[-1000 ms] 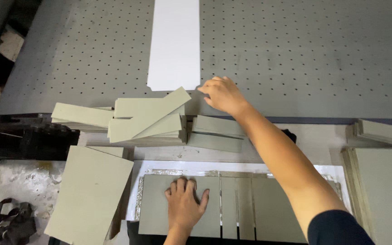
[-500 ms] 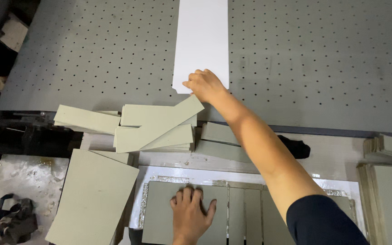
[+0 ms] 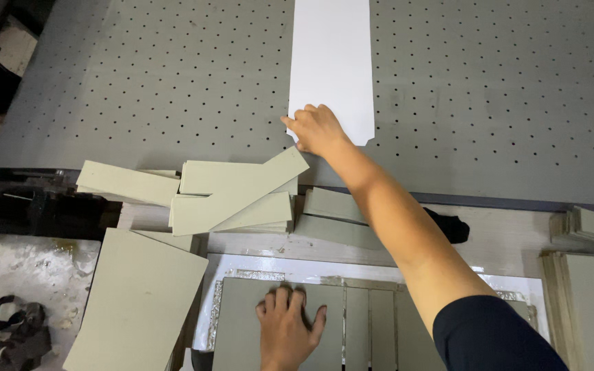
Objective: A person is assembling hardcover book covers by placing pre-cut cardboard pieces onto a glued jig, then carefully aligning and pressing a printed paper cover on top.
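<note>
The right hand (image 3: 316,128) reaches far forward onto the grey perforated table (image 3: 146,89), its fingers closed on the near left corner of a long white sheet (image 3: 331,62) that runs away from it toward the far edge. Just below and left of this hand lies a loose pile of pale grey-green board strips (image 3: 232,192), some tilted across others. The left hand (image 3: 287,330) rests flat, fingers spread, gripping nothing, on a row of grey boards (image 3: 359,323) in a white-edged tray. Left of it leans a large grey-green board (image 3: 135,302).
</note>
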